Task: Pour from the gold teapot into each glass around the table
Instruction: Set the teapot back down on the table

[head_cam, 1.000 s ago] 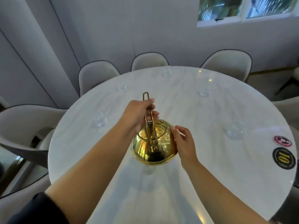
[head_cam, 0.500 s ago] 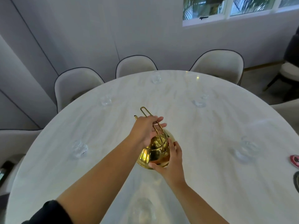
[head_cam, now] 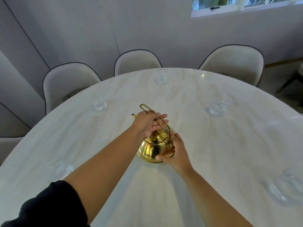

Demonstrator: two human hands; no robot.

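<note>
- We see the gold teapot (head_cam: 151,150) sitting on the white marble tabletop (head_cam: 213,153) near its middle, with both our hands on it.
- Its small spout (head_cam: 133,116) points away from us and to the left, showing just past our left wrist.
- Our left hand (head_cam: 146,124) holds the tall wire handle (head_cam: 144,107). The wire runs between thumb and fingers, and the fingers reach out nearly straight to the right.
- The top loop of the handle sticks out beyond that hand, on the far side.
- Our right hand (head_cam: 176,152) lies flat against the right side of the teapot's round body, fingers straight and a little spread, with the thumb low down by the base.
- A black sleeve (head_cam: 49,205) covers our left upper arm; the right forearm is bare.
- Five clear glasses stand well apart around the teapot: the far glass (head_cam: 161,77) by the far edge, the left glass (head_cam: 99,104), the right glass (head_cam: 216,107), the near-left glass (head_cam: 61,169) and the near-right glass (head_cam: 282,190).
- The glasses are blurred, so we cannot tell what any of them holds.
- Three pale chairs (head_cam: 137,63) with dark piping stand behind the tabletop against a grey wall (head_cam: 82,30).
- A window (head_cam: 246,5) shows at the upper right.
</note>
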